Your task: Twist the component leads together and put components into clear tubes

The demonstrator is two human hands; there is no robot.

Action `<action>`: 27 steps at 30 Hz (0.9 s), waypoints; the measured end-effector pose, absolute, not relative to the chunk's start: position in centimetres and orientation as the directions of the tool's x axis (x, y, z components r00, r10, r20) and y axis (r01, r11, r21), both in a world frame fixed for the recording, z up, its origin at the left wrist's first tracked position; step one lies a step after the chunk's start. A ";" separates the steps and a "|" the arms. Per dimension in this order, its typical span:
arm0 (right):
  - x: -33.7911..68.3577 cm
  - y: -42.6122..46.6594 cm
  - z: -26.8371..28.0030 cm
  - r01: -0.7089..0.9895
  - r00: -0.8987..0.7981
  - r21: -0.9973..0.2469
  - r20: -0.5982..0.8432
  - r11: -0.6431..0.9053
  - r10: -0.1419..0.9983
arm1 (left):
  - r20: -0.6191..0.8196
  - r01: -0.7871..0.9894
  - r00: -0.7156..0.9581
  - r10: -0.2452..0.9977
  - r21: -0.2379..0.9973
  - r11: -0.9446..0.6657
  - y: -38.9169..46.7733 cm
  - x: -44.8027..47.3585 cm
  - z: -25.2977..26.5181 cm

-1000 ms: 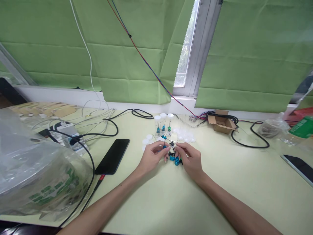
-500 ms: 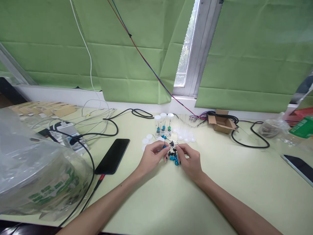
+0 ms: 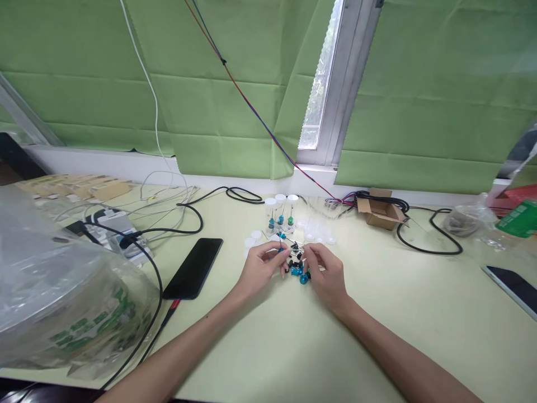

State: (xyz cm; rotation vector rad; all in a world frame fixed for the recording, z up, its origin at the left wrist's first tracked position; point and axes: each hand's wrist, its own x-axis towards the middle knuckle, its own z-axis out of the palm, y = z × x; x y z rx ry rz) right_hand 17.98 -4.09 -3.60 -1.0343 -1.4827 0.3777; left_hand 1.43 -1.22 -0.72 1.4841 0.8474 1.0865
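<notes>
Head view. The pale yellow-green tabletop (image 3: 377,347) meets the white window ledge (image 3: 235,182) at the back; its front edge shows at lower left, under a large clear plastic bag with green print (image 3: 84,302). A wide stretch of tabletop lies between right forearm and the pale-edged phone at far right (image 3: 512,288); on the left, a black phone (image 3: 193,268) narrows the room beside the forearm.

Left hand (image 3: 260,268): fingers narrow, pinching a small blue piece with a thin stem (image 3: 281,249). Right hand (image 3: 326,274): fingertips together on a thin pale piece (image 3: 297,250) spanning toward the left; detail too small to resolve.

Counts: capped clear tubes (image 3: 280,214), 3, upright behind the hands (contents: 2 blue, 1 green); phones, 2; open brown cardboard box (image 3: 381,217), 1. Loose blue and black parts (image 3: 296,268) lie between the hands, overlapping; count not possible.
</notes>
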 end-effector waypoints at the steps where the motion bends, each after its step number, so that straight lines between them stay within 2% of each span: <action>1: 18.0 -4.1 -3.6 0.373 0.125 -0.747 0.629 0.551 0.768 | 0.191 -0.038 0.333 0.924 0.981 -0.189 -1.2 1.4 -0.7; 18: 17.9 -4.2 -3.6 0.384 0.104 -0.723 0.652 0.575 0.751 | 0.205 -0.021 0.312 0.928 0.978 -0.209 -1.3 1.6 -0.7; 27: 18.0 -4.0 -4.2 0.363 0.095 -0.718 0.663 0.595 0.742 | 0.174 -0.054 0.323 0.930 0.985 -0.166 -1.1 1.4 -0.7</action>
